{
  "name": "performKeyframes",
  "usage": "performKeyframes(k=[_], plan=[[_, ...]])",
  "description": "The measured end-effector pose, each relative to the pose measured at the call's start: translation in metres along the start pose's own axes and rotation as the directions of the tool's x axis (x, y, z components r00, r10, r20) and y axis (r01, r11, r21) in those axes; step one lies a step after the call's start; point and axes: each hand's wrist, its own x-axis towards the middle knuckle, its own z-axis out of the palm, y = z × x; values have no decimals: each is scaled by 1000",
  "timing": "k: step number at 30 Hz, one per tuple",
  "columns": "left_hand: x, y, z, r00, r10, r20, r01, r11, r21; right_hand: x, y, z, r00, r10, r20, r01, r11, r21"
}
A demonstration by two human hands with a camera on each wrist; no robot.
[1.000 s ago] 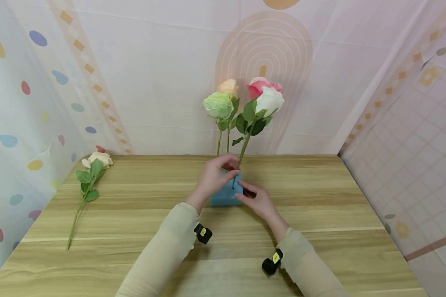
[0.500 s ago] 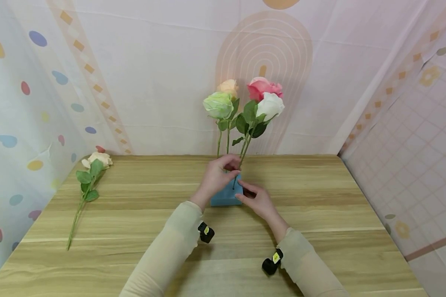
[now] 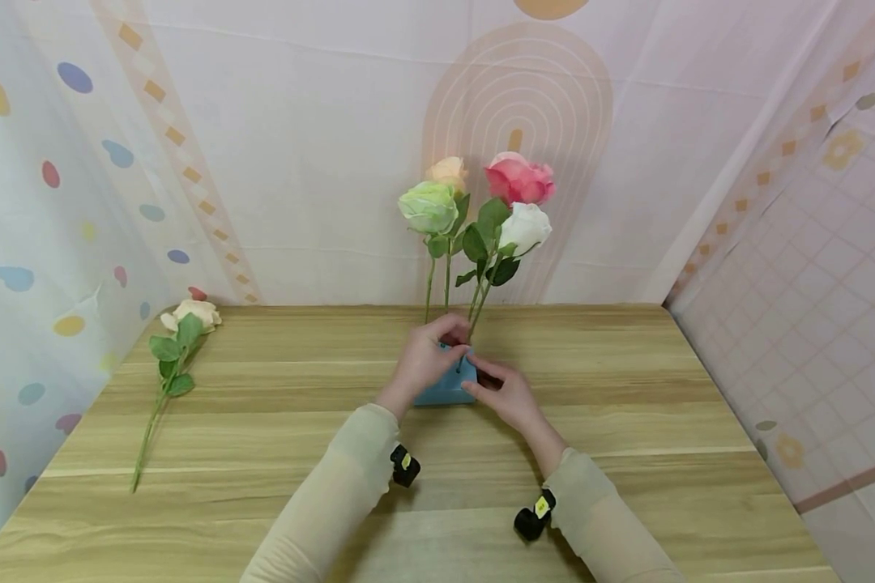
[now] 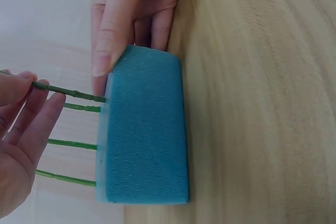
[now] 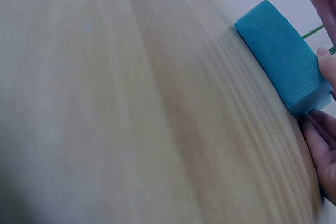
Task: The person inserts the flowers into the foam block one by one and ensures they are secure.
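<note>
In the head view my left hand (image 3: 424, 360) pinches the lower stem of a white rose (image 3: 527, 229). That stem (image 4: 71, 93) enters a blue foam block (image 3: 445, 394) on the table. My right hand (image 3: 510, 398) grips the block's right end, thumb on the top edge and fingers along the side. A green rose (image 3: 428, 207), a peach rose (image 3: 448, 172) and a pink rose (image 3: 519, 178) stand upright behind the left hand, and their stems go into the block in the left wrist view. The block (image 5: 283, 59) partly shows in the right wrist view.
A cream rose (image 3: 195, 314) with a long green stem lies on the left of the wooden table (image 3: 627, 389). Patterned cloth (image 3: 335, 162) hangs behind the table and at both sides. A black wrist camera (image 3: 405, 465) sits below each hand.
My left hand has moved slightly down along with the white rose, whose bloom now sits lower and shows more of the pink rose. My right hand stays on the foam block.
</note>
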Motion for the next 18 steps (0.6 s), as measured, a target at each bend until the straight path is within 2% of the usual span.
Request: performKeyframes(k=[14, 18], plan=[[-5, -8, 3, 1000, 23, -2, -23, 1000, 2, 0, -1, 1, 1000, 18, -1, -18, 1000, -13], [-5, -9, 4, 1000, 30, -8, -30, 1000, 5, 5, 21, 4, 1000, 15, -21, -15, 1000, -10]])
